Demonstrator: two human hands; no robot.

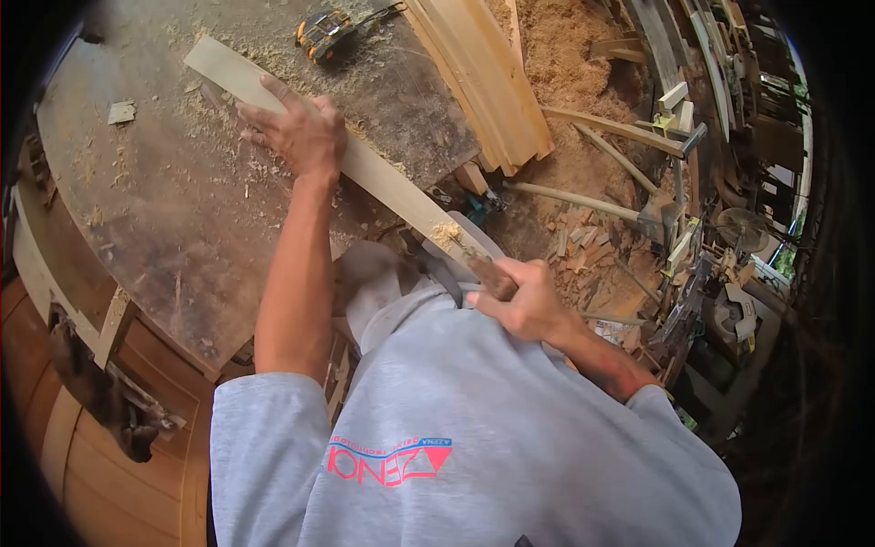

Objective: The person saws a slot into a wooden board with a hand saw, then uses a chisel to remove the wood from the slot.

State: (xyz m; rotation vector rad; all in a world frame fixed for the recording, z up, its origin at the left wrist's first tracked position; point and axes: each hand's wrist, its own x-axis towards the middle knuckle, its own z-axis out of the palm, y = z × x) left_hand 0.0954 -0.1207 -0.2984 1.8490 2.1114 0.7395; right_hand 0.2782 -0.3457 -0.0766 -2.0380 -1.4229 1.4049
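A long pale wooden board [392, 182] runs slantwise from the workbench toward my body. My left hand [296, 132] grips it near its far end, with the palm over the top and the fingers across the edge. Close to my waist, my right hand [527, 301] is closed around a brown, wooden-looking piece [489, 273] at the near end of the board. Its exact kind is hard to make out, as the fingers cover part of it. A small heap of shavings [447, 235] lies on the board just ahead of it.
Sawdust and chips cover the brown workbench [164, 228]. A yellow-and-black tool [324, 35] rests at its far side. Stacked planks [483, 82] lie to the right, beside sawdust [570, 68], long-handled tools [583, 199] and wood offcuts [583, 251] on the ground.
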